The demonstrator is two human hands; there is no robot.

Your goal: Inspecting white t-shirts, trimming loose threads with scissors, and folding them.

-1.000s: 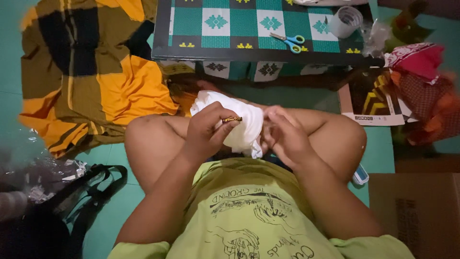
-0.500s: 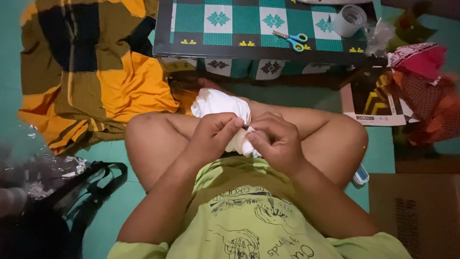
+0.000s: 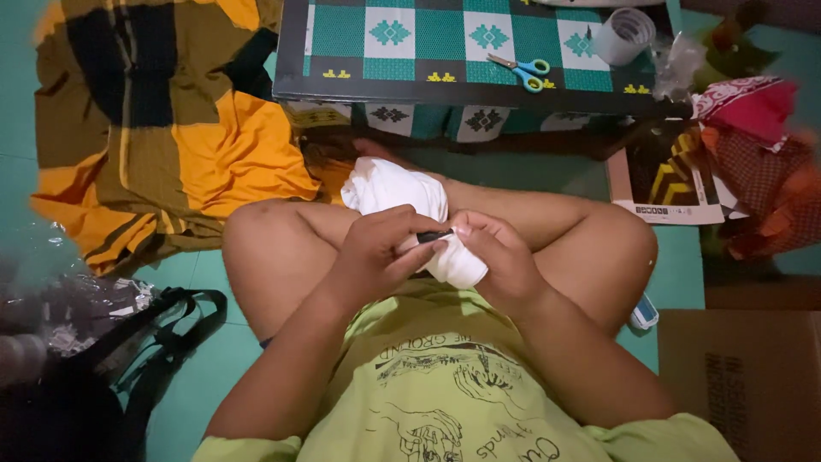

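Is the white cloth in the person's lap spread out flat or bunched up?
Bunched up. The white cloth sits in a rumpled lump on the crossed legs, gripped between the left hand and right hand.

Place: a room in a home, with the person sitting cross-legged on the floor.
Floor: teal tiles [image 3: 214,274], with belongings spread straight on them.
Cloth: an orange, brown and black checked blanket [image 3: 171,128] lies crumpled to one side.
Work surface: a low board with a green and white tile pattern [image 3: 428,43] carries blue-handled scissors [image 3: 522,73] and a roll of tape [image 3: 629,34].
Clutter: a black strapped bag [image 3: 128,342], a cardboard box [image 3: 753,376] and red patterned fabric [image 3: 753,111] sit around the edges.
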